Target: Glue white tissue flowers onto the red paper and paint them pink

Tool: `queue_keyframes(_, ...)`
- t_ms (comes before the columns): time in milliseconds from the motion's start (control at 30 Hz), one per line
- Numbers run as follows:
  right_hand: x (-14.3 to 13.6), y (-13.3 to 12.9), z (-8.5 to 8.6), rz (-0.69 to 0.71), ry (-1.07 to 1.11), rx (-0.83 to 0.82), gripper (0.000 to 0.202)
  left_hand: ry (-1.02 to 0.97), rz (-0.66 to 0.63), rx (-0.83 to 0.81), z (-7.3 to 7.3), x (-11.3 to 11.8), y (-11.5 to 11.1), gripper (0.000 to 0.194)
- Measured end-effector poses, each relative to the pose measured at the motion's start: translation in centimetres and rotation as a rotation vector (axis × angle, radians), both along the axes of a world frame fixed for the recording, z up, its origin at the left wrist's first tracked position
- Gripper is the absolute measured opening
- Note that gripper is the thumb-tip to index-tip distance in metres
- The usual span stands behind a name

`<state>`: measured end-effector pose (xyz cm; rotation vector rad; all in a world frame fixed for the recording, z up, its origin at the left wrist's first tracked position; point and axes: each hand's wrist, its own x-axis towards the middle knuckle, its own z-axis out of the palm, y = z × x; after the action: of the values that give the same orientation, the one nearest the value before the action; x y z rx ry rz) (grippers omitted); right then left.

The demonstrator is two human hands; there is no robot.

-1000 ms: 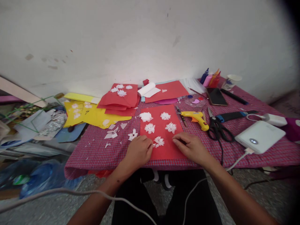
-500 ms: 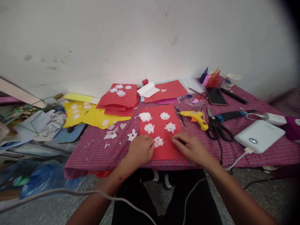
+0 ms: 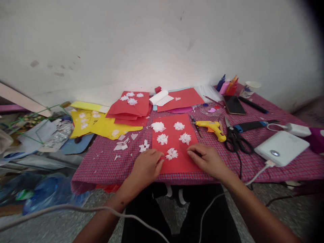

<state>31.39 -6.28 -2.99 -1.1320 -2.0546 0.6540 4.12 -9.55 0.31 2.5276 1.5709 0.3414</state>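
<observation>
A red paper sheet [image 3: 182, 165] lies in front of me, bearing several white paper flowers. The lowest white paper flower [image 3: 171, 154] sits between my hands. My left hand [image 3: 148, 164] rests at the sheet's lower left edge, loosely curled, thumb apart from the index finger and nothing seen in it. At the lower right edge rests my right hand [image 3: 205, 158], its fingers bent, with a gap between thumb and index finger. Just above my left hand, a loose cut white paper piece [image 3: 144, 145] lies on the checked cloth [image 3: 106, 158].
To the right lie a yellow glue gun [image 3: 212, 128], black scissors [image 3: 236, 138] and a white power bank [image 3: 283, 146] with cables. Folded red papers [image 3: 129, 111] and yellow paper [image 3: 106, 125] are at the back left. Paint bottles [image 3: 227, 85] stand near the wall.
My left hand has drawn back left, away from the lowest flower, and its thumb has parted from the index finger. My right hand stays about in place.
</observation>
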Motion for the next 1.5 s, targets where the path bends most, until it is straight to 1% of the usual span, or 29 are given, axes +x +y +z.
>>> queue_keyframes(67,0.0,0.0,0.0,0.003,0.001,0.008,0.018,-0.021,0.038,0.024,0.5,-1.4,-0.2,0.017)
queue_keyframes(133,0.0,0.0,-0.1,0.004,-0.002,0.014,0.019,-0.038,0.107,0.059,1.0,-3.2,0.2,0.016)
queue_keyframes(200,0.1,0.1,-0.2,0.001,-0.007,0.014,0.020,-0.039,0.193,0.090,1.5,-5.0,1.0,0.016)
queue_keyframes(300,0.1,0.1,-0.3,-0.007,-0.014,0.016,0.020,-0.056,0.248,0.093,1.7,-6.7,2.7,0.018)
queue_keyframes(400,0.1,0.1,-0.2,-0.012,-0.026,0.014,0.020,-0.030,0.249,0.059,1.5,-6.8,4.2,0.019)
queue_keyframes(567,0.3,0.1,-0.4,-0.020,-0.038,0.017,0.019,-0.006,0.159,-0.005,1.3,-5.9,5.8,0.015)
queue_keyframes(700,0.3,0.1,-0.4,-0.027,-0.042,0.025,0.018,0.007,0.097,-0.059,1.4,-5.7,6.5,0.015)
queue_keyframes(867,0.2,0.2,-0.5,-0.025,-0.041,0.026,0.018,-0.043,0.101,-0.102,1.3,-5.6,6.9,0.013)
queue_keyframes(967,0.3,0.2,-0.6,-0.018,-0.034,0.020,0.018,-0.135,0.124,-0.151,1.4,-5.7,7.0,0.012)
queue_keyframes(1100,0.2,0.1,-0.4,-0.005,-0.018,0.003,0.019,-0.339,0.175,-0.263,2.0,-6.2,7.0,0.011)
queue_keyframes(1233,0.0,0.1,-0.1,-0.001,-0.016,-0.006,0.021,-0.591,0.230,-0.356,2.5,-6.9,6.6,0.020)
queue_keyframes(1400,0.0,0.1,-0.2,-0.008,-0.015,-0.015,0.021,-0.829,0.263,-0.442,2.1,-7.0,5.7,0.025)
queue_keyframes(1500,0.1,0.1,-0.3,-0.013,-0.015,-0.015,0.020,-1.022,0.279,-0.540,1.7,-6.6,5.0,0.026)
